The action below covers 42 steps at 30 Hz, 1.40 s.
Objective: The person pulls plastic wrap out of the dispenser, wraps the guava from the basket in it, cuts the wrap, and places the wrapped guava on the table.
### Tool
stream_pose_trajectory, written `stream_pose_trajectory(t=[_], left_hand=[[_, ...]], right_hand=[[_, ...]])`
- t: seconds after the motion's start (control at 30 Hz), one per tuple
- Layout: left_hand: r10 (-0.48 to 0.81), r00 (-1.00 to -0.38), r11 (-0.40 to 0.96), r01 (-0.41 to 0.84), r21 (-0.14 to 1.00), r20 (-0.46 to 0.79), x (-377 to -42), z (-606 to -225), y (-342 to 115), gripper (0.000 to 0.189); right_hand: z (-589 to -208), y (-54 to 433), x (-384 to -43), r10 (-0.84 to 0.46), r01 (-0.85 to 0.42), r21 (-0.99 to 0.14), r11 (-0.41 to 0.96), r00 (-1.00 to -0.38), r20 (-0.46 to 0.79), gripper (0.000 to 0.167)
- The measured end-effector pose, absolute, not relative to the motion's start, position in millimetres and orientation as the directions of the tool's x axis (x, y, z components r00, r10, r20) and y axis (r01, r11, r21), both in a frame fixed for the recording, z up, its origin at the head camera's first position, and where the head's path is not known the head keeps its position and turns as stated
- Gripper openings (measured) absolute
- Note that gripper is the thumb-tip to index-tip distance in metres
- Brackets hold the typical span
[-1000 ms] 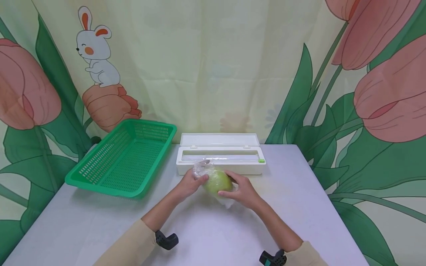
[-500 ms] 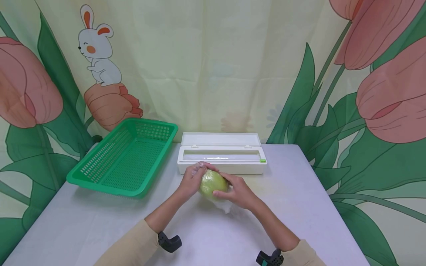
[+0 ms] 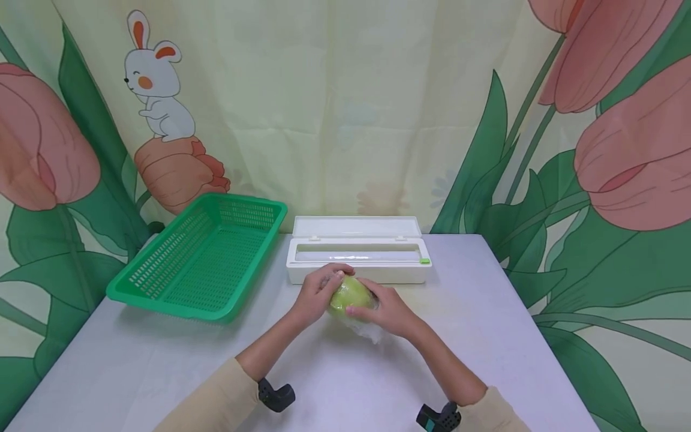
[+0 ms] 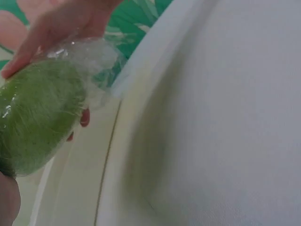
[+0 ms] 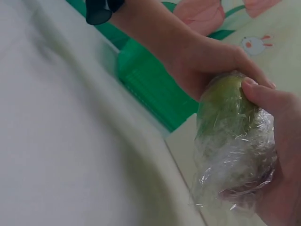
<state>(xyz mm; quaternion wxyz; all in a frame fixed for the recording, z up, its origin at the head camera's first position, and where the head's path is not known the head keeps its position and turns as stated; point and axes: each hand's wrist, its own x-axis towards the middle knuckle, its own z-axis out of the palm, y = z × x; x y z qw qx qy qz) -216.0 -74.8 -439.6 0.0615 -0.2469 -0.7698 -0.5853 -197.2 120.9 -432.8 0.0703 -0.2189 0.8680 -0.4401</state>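
Note:
Both hands hold a rounded green fruit (image 3: 349,294) wrapped in clear cling film (image 5: 230,160), in front of the white dispenser box. My left hand (image 3: 314,295) grips its left end, with the thumb on the near side and fingers over the far side. On the right, my right hand (image 3: 393,310) holds it between thumb and fingers. Crumpled film hangs loose below the fruit, toward the right hand. In the left wrist view the film (image 4: 96,61) sticks out past the fruit's end near the right hand. The palms and some fingertips are hidden behind the fruit.
Behind the hands stands the white cling film dispenser (image 3: 358,274), its lid raised and a film roll (image 3: 358,255) inside. A green plastic basket (image 3: 116,288) sits at the left on the white-covered table (image 3: 475,336). A printed curtain (image 3: 378,108) hangs behind the table.
My left hand has shifted from the bunched film at the fruit's left end to a grip over that end. The fruit has turned slightly, and more loose film hangs beneath it.

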Motion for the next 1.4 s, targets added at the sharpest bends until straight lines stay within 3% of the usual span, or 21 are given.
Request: stream_pose_trajectory(t=[0.13, 0.27, 0.63, 0.7, 0.8, 0.9, 1.0, 1.2, 1.4], left_hand=[[0.347, -0.788, 0.368, 0.613, 0.699, 0.508, -213.4, -439.6, -75.4, 0.027], [0.388, -0.731, 0.469, 0.681, 0.563, 0.561, -211.8, -435.3, -76.1, 0.031], [0.412, -0.687, 0.463, 0.724, 0.512, 0.599, -213.5, -430.5, -78.4, 0.031], [0.428, -0.700, 0.458, 0.714, 0.530, 0.572, -215.8, -427.9, -79.3, 0.032], [0.458, -0.743, 0.387, 0.661, 0.643, 0.488, -219.0, -423.1, -82.0, 0.036], [0.458, -0.803, 0.281, 0.539, 0.794, 0.383, -220.8, -419.9, -86.7, 0.041], [0.442, -0.846, 0.220, 0.426, 0.878, 0.300, -222.3, -418.5, -91.1, 0.043], [0.485, -0.860, 0.335, 0.349, 0.875, 0.157, -223.4, -422.0, -98.4, 0.050], [0.462, -0.875, 0.327, 0.321, 0.889, 0.146, -222.4, -424.8, -103.1, 0.053]], right_hand=[[-426.9, 120.3, -197.7, -0.459, -0.308, -0.808, 0.502, -0.887, 0.052, 0.059], [-419.7, 119.1, -197.9, -0.477, -0.316, -0.808, 0.497, -0.878, 0.050, 0.058], [-418.8, 114.5, -198.4, -0.480, -0.347, -0.810, 0.473, -0.872, 0.093, 0.062], [-418.6, 116.0, -200.4, -0.466, -0.332, -0.812, 0.480, -0.881, 0.085, 0.062], [-417.2, 119.6, -202.5, -0.429, -0.304, -0.808, 0.504, -0.900, 0.071, 0.062], [-416.6, 122.9, -204.6, -0.420, -0.307, -0.792, 0.528, -0.905, 0.071, 0.063], [-415.3, 125.9, -205.8, -0.423, -0.328, -0.770, 0.547, -0.902, 0.084, 0.064], [-412.0, 128.5, -207.1, -0.427, -0.365, -0.717, 0.594, -0.898, 0.103, 0.074], [-411.5, 129.1, -207.5, -0.417, -0.375, -0.670, 0.641, -0.903, 0.106, 0.085]])
